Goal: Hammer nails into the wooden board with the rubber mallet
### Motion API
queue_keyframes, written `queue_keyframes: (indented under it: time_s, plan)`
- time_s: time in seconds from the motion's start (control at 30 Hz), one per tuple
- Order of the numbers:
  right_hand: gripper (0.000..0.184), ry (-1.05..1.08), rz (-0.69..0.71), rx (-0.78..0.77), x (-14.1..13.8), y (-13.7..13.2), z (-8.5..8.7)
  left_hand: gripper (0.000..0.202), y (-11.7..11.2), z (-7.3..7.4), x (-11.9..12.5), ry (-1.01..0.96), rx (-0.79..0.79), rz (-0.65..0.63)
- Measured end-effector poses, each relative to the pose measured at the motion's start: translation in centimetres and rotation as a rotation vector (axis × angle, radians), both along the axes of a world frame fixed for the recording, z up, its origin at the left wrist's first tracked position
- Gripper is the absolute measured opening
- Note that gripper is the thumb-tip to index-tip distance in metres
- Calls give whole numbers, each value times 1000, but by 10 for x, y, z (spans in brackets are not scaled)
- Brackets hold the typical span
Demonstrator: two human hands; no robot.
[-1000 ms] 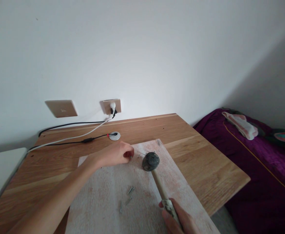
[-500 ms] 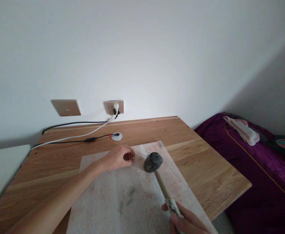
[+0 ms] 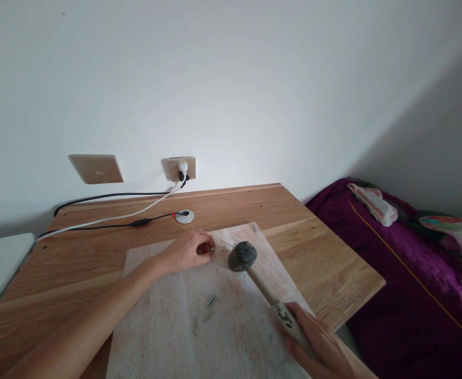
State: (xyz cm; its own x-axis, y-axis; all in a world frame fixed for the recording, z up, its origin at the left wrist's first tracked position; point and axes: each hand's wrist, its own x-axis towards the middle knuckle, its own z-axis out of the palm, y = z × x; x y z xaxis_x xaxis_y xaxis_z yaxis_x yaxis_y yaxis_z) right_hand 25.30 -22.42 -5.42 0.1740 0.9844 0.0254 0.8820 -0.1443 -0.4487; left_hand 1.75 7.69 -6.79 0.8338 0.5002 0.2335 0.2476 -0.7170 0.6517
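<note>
My left hand (image 3: pixel 189 252) rests at the far part of a whitish, worn board (image 3: pixel 167 310). Its thumb and fingertips pinch a small metal pin (image 3: pixel 212 249), whose round end shows; the rest is hidden by the fingers. In my right hand (image 3: pixel 313 342) is the pale handle of a rubber mallet (image 3: pixel 242 256). The black mallet head is just right of the pinched pin, apart from it, close over the board. Several small metal pieces like screws (image 3: pixel 210 300) lie loose on the board nearer to me.
The board lies on a wooden table (image 3: pixel 325 263) against a white wall. Black and white cables (image 3: pixel 136 215) run along the back to a wall socket (image 3: pixel 181 168) and a round grommet (image 3: pixel 184 216). A white panel (image 3: pixel 1 268) stands left; a purple-covered bed (image 3: pixel 381 273) is at right.
The view has shifted slightly. My right hand has come further into view, and the mallet handle slants more to the right. My left hand keeps its pinch in about the same spot.
</note>
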Motion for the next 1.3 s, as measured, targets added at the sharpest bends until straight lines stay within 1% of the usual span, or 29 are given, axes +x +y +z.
queue_keyframes:
  time_s: [0.07,0.1,0.13,0.17,0.23,0.3,0.43,0.57,0.63,0.73,0.87,1.07,1.2,1.3]
  plan:
    - [50,-223,158,55,8,7,1,15,0,1,0,8,1,-4]
    - [56,-314,241,62,11,10,1,15,0,2,0,12,-2,-6]
    - [62,-404,295,67,13,14,2,16,-1,2,-1,18,-3,-10]
    - [67,-485,332,85,13,18,3,17,-1,3,-1,25,0,-14]
    - [72,-616,352,128,10,24,4,17,-1,3,-2,33,8,-15]
    - [70,-685,341,163,4,28,3,17,-1,2,-2,36,10,-12]
    - [58,-656,301,167,-4,30,4,17,-1,2,-1,45,15,-3]
    - [49,-596,280,127,-4,30,8,17,0,3,-1,52,6,-8]
    - [46,-576,281,133,-6,33,10,16,0,3,-1,54,2,-11]
    - [44,-585,275,189,-11,38,11,16,0,3,-1,52,-1,-10]
    - [43,-633,255,241,-14,40,4,15,0,3,-1,58,2,-15]
    - [44,-615,266,149,-12,34,-7,14,-1,5,0,45,26,-26]
    - [44,-556,242,145,-12,33,-7,13,-1,6,0,47,25,-20]
    - [43,-567,242,144,-13,33,-6,15,-2,7,1,55,23,-14]
